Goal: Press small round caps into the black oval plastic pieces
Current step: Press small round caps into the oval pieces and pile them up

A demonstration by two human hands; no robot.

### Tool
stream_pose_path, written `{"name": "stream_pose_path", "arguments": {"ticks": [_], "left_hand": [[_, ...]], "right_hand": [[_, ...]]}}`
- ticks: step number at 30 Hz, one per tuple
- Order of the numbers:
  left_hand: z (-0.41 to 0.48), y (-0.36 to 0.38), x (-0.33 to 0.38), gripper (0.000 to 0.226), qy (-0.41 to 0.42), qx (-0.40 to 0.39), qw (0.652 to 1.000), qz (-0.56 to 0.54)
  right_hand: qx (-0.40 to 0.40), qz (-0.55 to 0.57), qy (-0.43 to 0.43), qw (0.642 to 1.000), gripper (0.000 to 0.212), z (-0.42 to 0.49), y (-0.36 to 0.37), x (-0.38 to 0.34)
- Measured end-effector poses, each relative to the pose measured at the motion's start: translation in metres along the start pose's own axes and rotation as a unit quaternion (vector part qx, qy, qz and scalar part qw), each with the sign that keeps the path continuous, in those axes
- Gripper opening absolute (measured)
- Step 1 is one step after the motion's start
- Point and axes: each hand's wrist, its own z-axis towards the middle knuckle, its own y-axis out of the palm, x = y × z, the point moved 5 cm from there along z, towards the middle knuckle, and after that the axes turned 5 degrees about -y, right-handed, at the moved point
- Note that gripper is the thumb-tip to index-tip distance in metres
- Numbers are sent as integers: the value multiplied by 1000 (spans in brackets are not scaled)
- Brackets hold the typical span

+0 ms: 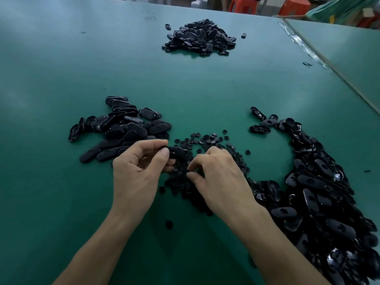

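My left hand grips one black oval piece between thumb and fingers, just above the scattered small round caps. My right hand sits over the cap heap, its thumb and forefinger pinched together low among the caps; whether a cap is between them is hidden. A heap of oval pieces lies to the left of my hands. A larger, glossier heap of oval pieces runs down the right side.
A third heap of black pieces sits far back on the green table. A single cap lies between my forearms. A table seam with tape runs along the right. Orange stools stand beyond the far edge.
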Motion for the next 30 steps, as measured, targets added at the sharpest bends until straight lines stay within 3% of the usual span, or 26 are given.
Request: {"name": "stream_pose_path", "arguments": {"ticks": [12, 24, 30], "left_hand": [[-2, 5, -1, 22, -9, -17, 1000, -13], [-2, 4, -4, 23, -14, -9, 1000, -9], [-3, 4, -3, 21, -18, -11, 1000, -12]], "right_hand": [[51, 6, -15, 999, 13, -3, -4, -5], [4, 1, -27, 1000, 14, 2, 3, -1], [59, 47, -33, 997, 12, 1, -1, 0]]}}
